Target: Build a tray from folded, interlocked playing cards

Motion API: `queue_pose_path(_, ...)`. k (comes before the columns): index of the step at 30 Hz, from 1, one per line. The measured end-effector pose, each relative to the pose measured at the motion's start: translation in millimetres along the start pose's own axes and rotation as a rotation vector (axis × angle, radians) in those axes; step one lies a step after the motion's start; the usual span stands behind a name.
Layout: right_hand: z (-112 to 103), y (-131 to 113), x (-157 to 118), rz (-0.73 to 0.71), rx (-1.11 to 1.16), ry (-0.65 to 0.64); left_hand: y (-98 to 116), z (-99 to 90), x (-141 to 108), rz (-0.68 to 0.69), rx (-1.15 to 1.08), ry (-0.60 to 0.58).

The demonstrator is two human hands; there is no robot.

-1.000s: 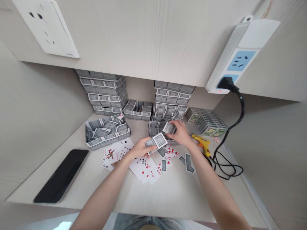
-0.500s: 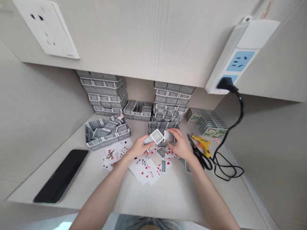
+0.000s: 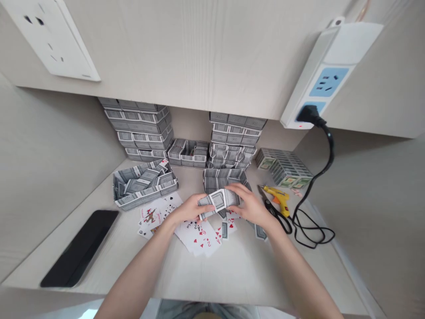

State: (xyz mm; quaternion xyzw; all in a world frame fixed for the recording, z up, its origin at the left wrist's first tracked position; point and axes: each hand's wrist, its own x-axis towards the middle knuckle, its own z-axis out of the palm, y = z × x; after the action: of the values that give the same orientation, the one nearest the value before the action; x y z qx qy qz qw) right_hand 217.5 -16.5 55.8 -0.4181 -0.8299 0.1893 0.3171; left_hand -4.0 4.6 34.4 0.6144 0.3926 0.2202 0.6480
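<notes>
Between my hands is a piece made of folded playing cards (image 3: 218,200), with grey patterned backs and white edges. My left hand (image 3: 190,209) pinches its left end, thumb on top. Fingers of my right hand (image 3: 251,205) close around a folded card (image 3: 232,198) at the right end, which meets the rest. Just behind stands an open box built of folded cards (image 3: 217,177), partly hidden by my right hand. Loose playing cards (image 3: 199,237) lie face up below my hands, and a few show their backs.
Left are a card-built box holding folded pieces (image 3: 146,188) and a black phone (image 3: 79,248). Stacks of card-built boxes (image 3: 139,128) stand behind. Right lie black scissors (image 3: 279,217), a yellow glue gun (image 3: 280,199), its cable and packed card decks (image 3: 285,166). A power strip (image 3: 328,75) hangs above.
My right hand has brought its folded card leftward and down against the left-hand piece; the gap between them has closed. The whole view has shifted slightly.
</notes>
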Motion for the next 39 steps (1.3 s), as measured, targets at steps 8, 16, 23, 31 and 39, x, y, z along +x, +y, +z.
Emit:
queue_pose_path(8,1,-2,-6,0.042,-0.112,-0.077,-2,-2.9,-2,-0.02,0.065,-0.057)
queue_pose_path(16,2,-5,-9,0.017,-0.042,-0.157,-5,-1.7,-1,-0.023,0.096,-0.135)
queue_pose_path(23,15,-6,-11,0.023,0.004,-0.152,-8,3.7,0,-0.002,0.093,-0.164)
queue_pose_path(31,24,-5,-17,0.047,0.002,-0.149,-11,7.3,2,-0.003,0.11,-0.148)
queue_pose_path(39,29,-5,-17,0.081,0.036,-0.091,-13,14.9,6,0.0,0.033,0.033)
